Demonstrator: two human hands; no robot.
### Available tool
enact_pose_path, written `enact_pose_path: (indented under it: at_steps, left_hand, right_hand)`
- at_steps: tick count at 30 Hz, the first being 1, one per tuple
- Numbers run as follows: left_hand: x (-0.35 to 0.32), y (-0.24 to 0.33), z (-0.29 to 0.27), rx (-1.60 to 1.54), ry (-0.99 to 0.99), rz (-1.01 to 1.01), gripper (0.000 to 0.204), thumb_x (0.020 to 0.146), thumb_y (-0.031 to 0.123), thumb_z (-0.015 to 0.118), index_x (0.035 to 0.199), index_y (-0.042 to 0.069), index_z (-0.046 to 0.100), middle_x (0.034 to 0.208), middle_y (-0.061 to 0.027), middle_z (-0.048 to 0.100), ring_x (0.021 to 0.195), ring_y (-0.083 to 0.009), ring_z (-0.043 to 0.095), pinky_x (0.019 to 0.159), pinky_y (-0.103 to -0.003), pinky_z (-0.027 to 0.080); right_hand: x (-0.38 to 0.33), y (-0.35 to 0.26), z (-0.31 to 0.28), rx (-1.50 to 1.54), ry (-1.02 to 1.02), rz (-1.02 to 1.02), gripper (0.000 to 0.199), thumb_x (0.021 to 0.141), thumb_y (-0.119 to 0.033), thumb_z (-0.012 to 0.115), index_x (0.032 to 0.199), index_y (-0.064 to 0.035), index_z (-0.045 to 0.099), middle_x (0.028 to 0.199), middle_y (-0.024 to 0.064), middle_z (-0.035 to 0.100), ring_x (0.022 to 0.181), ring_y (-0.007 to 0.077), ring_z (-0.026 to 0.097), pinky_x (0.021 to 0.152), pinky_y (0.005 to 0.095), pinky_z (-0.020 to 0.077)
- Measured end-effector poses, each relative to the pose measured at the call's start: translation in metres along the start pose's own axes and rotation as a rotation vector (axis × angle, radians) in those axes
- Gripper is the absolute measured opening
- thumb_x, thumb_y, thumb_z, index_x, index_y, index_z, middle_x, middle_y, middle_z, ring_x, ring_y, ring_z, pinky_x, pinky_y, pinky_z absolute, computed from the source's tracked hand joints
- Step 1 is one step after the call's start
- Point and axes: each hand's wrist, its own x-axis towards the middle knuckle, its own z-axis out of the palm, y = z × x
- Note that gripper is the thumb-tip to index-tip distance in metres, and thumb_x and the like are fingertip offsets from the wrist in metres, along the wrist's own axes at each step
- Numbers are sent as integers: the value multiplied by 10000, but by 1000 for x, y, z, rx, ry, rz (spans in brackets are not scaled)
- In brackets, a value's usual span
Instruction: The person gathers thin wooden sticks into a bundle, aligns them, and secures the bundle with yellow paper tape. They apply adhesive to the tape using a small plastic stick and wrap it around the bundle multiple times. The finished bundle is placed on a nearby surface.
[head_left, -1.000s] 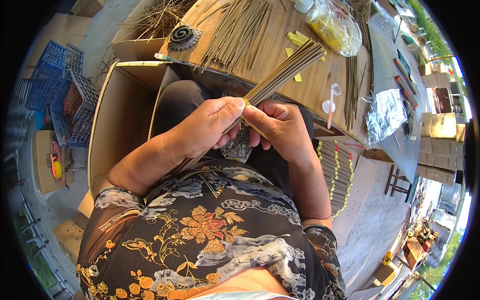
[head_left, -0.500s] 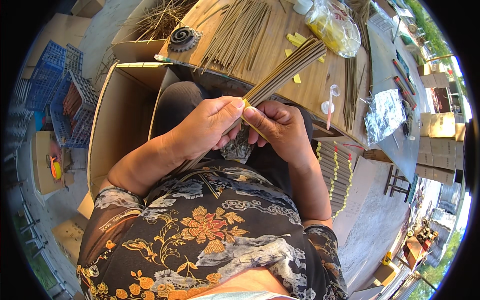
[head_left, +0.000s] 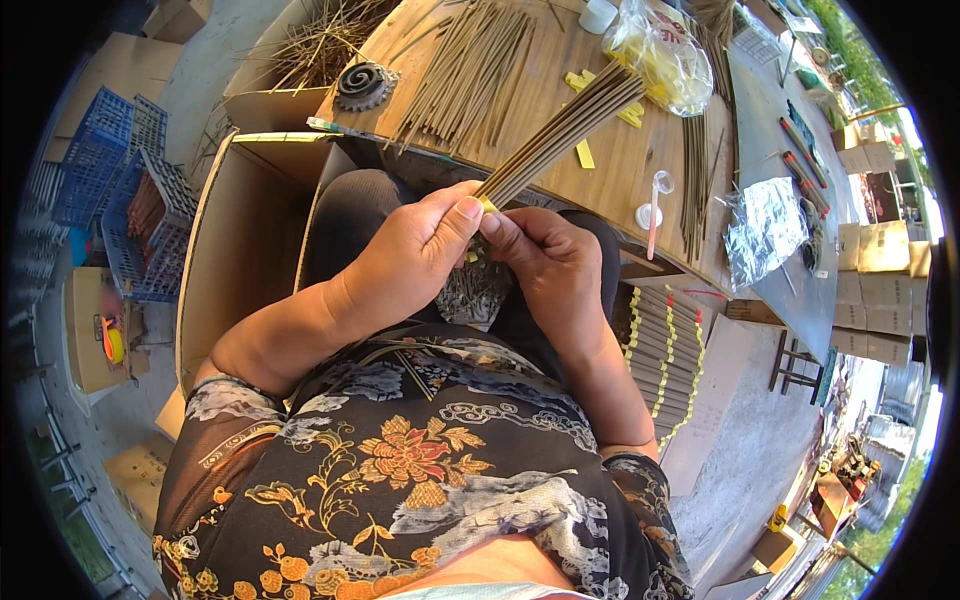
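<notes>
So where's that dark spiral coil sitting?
The dark spiral coil lies at the near-left corner of the wooden table, left of the loose sticks.

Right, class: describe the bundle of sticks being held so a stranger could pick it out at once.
Start at the wooden table ahead of the seated person. Just before its near edge, the left hand and right hand meet over the lap. The bundle of sticks rises from them, slanting over the table; unlike the loose sticks lying flat, it is gathered tight, with a yellow band.

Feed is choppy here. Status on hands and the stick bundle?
Both hands, left hand and right hand, grip stick bundle at yellow band. Bundle angled over wooden table. Nothing obstructing.
</notes>
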Motion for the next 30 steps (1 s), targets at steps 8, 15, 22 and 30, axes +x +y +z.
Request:
enact_pose_path:
  at_steps: [8, 15, 22, 30]
  left_hand:
    - [-5, -1, 8, 195, 51, 119, 449, 942, 281, 364, 1243, -52, 373, 800, -67, 511, 715, -90, 484, 593, -199, 411]
    - [-10, 12, 7, -77, -76, -8, 437, 941, 273, 377, 1251, -34, 377, 740, -39, 529, 652, -83, 505, 593, -202, 433]
    - [-8, 7, 2, -280, -218, -99, 462, 944, 283, 363, 1315, 14, 304, 673, 9, 432, 532, -35, 390, 477, -151, 364]
    - [-9, 6, 7, -361, -253, -7, 539, 952, 233, 327, 1393, 99, 47, 777, 2, 460, 549, -44, 390, 432, -142, 345]
  right_hand:
    - [-12, -5, 9, 415, -34, 41, 254, 878, -187, 534, 912, 63, 564, 772, 55, 590, 706, 83, 527, 642, 207, 432]
    - [-10, 9, 12, 756, -144, -77, 192, 886, -129, 504, 952, 49, 529, 797, 93, 580, 700, 165, 587, 642, 272, 495]
    - [-10, 17, 14, 905, -194, -98, 158, 874, -97, 514, 947, 43, 514, 803, 110, 584, 674, 207, 608, 611, 305, 525]
    - [-9, 21, 5, 821, -181, -87, 271, 817, -81, 599, 1035, 23, 475, 917, 100, 561, 765, 213, 599, 691, 317, 506]
